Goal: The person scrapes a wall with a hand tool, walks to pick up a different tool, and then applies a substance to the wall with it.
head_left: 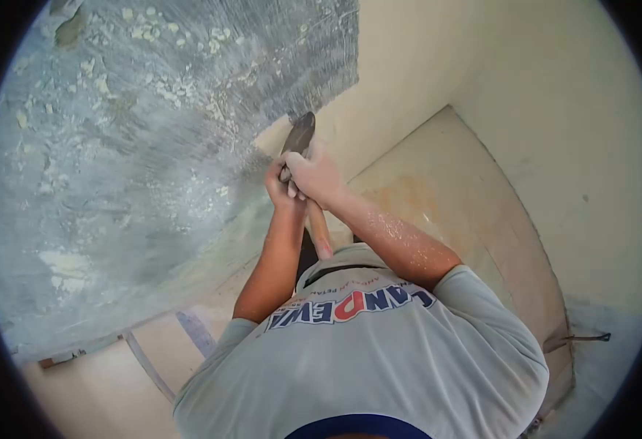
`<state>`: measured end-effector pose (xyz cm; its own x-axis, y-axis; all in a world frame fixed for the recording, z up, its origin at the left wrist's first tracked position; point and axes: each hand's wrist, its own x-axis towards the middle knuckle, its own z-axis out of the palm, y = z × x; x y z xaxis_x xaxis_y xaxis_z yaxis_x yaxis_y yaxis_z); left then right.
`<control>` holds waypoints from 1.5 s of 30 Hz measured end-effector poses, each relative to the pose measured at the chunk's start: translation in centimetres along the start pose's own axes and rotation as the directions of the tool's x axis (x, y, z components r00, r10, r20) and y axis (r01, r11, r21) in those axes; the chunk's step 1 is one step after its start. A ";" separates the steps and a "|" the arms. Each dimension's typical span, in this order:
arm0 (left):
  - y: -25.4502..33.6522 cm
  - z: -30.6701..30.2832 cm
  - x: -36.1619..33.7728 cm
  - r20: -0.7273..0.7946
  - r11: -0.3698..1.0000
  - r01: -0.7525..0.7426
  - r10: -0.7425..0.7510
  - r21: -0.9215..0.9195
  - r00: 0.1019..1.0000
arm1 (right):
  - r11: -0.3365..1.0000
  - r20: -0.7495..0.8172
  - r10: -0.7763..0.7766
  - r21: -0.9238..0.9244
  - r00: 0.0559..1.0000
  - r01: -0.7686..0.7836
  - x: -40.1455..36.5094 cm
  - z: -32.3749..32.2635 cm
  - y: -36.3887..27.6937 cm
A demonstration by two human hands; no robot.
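Head view: left hand (280, 189) and right hand (318, 175) clench tool (299, 135) together, handle running chestward, dark head just above them, against scraped wall (138, 146).

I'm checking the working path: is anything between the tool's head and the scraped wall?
Nothing visible stands between them. The left hand and right hand grip the tool by its handle, and its dark head sits right at the scraped wall.

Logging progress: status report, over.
Left hand, right hand both shut on wooden-handled tool. Its dark head at the scraped wall. Nothing in the way.
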<state>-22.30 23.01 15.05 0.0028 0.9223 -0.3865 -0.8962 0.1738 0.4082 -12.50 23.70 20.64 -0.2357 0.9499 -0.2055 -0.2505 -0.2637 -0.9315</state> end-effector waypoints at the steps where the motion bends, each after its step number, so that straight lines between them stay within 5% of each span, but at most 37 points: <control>1: 0.4 0.3 -0.3 -0.043 0.999 0.028 -0.027 0.022 0.999 | 1.000 -0.006 -0.025 0.000 1.000 0.025 -0.7 0.1 0.2; 2: -0.3 0.2 0.0 -0.192 0.991 -0.104 0.117 0.078 0.974 | 0.998 -0.010 -0.066 -0.003 0.998 0.066 -1.0 0.2 0.0; 4: -0.6 1.3 -1.0 -0.088 0.960 -0.139 0.164 0.242 0.982 | 0.991 -0.085 -0.090 -0.109 0.992 0.080 1.1 -0.2 2.6; 5: -0.7 -0.9 1.6 -0.290 0.997 -0.029 0.047 0.069 0.956 | 0.984 -0.141 -0.051 -0.176 0.989 0.026 3.7 -0.8 5.6; 7: -1.5 -3.4 3.7 -0.054 0.999 -0.004 0.006 0.048 0.999 | 0.984 -0.055 0.096 -0.143 0.994 -0.103 1.6 -1.1 2.0; 8: -1.7 -0.8 1.9 -0.240 0.988 -0.060 0.093 0.141 0.966 | 0.995 -0.074 0.026 -0.097 0.997 -0.033 0.9 -1.0 1.4; 11: -1.1 -0.2 0.1 -0.025 0.983 0.028 -0.024 0.179 0.999 | 0.992 -0.094 -0.119 -0.054 0.988 0.115 0.4 -0.7 1.2; 13: -1.6 0.2 2.1 -0.346 0.998 -0.009 0.028 0.057 0.938 | 0.999 -0.102 0.015 -0.044 0.995 -0.020 1.9 -1.2 1.6; 14: -1.9 -0.7 1.0 -0.365 0.999 -0.004 0.022 0.051 0.931 | 0.998 -0.119 -0.034 -0.054 0.992 0.027 2.7 -1.1 2.7; 17: -1.1 0.6 0.6 -0.064 0.992 0.075 -0.069 0.098 0.996 | 0.994 -0.082 -0.106 0.015 0.991 0.107 -0.3 -1.0 1.0; 22: -1.6 -1.3 1.9 0.040 1.000 0.020 -0.021 0.019 0.999 | 0.995 -0.058 -0.006 -0.096 0.998 0.001 0.5 -1.1 0.3; 23: -1.3 0.2 0.6 -0.070 0.993 0.043 -0.035 0.113 0.997 | 0.998 -0.049 -0.023 -0.061 0.999 0.020 -0.2 -1.4 0.2; 25: -1.5 1.6 -0.1 -0.041 0.992 0.084 -0.080 0.098 0.996 | 0.995 -0.074 -0.095 -0.036 0.993 0.093 -0.6 -1.3 -0.3; 26: -2.3 -0.2 2.3 -0.173 0.997 0.038 -0.025 0.074 0.985 | 0.999 -0.084 -0.026 -0.045 0.996 0.023 0.8 -1.9 0.1; 29: -3.6 -3.7 3.9 0.023 0.994 0.083 -0.085 0.076 0.996 | 0.994 -0.083 0.104 -0.021 0.991 -0.106 2.8 -3.6 3.3; 31: -3.3 -1.0 0.9 -0.085 0.972 0.141 -0.127 0.188 0.988 | 0.982 -0.008 0.137 0.131 0.991 -0.135 0.8 -5.1 2.7; 32: -4.1 -4.3 1.1 0.016 0.961 0.140 -0.148 0.238 0.989 | 0.975 -0.029 0.142 0.175 0.989 -0.135 -0.6 -6.1 3.0; 35: -5.0 -9.4 -1.1 -0.151 0.931 0.169 -0.125 0.325 0.981 | 0.959 -0.071 0.251 0.157 0.965 -0.237 -3.8 -11.1 6.5; 36: -5.0 -11.8 -1.0 0.030 0.602 -0.094 0.115 0.793 0.993 | 0.938 -0.112 0.304 0.208 0.946 -0.276 -4.9 -13.0 8.4; 37: -5.3 -13.0 -1.1 0.301 0.039 -0.316 0.209 0.948 0.930 | 0.912 -0.153 0.363 0.261 0.919 -0.317 -6.2 -15.0 10.4; 38: -3.9 -8.6 -2.5 0.349 0.001 -0.358 0.213 0.934 0.912 | 0.909 -0.209 0.391 0.241 0.896 -0.340 -7.2 -17.0 12.4; 40: -0.5 -0.7 -3.2 0.763 -0.521 -0.611 0.130 0.596 0.634 | 0.904 -0.270 0.418 0.218 0.867 -0.368 -9.2 -19.2 13.6; 42: 2.5 5.3 -2.5 0.906 -0.818 -0.511 0.027 0.263 0.423 | 0.907 -0.328 0.415 0.218 0.849 -0.359 -11.1 -20.1 12.8; 45: 5.2 9.3 1.9 0.916 -0.911 -0.364 0.038 0.196 0.399 | 0.946 -0.358 0.317 0.188 0.878 -0.265 -13.0 -21.1 11.8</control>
<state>-22.81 28.91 24.14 0.3733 0.6907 0.6193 0.9021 -0.4260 -0.0687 7.41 11.83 5.95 0.0494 0.8108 -0.5833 -0.3507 -0.5327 -0.7702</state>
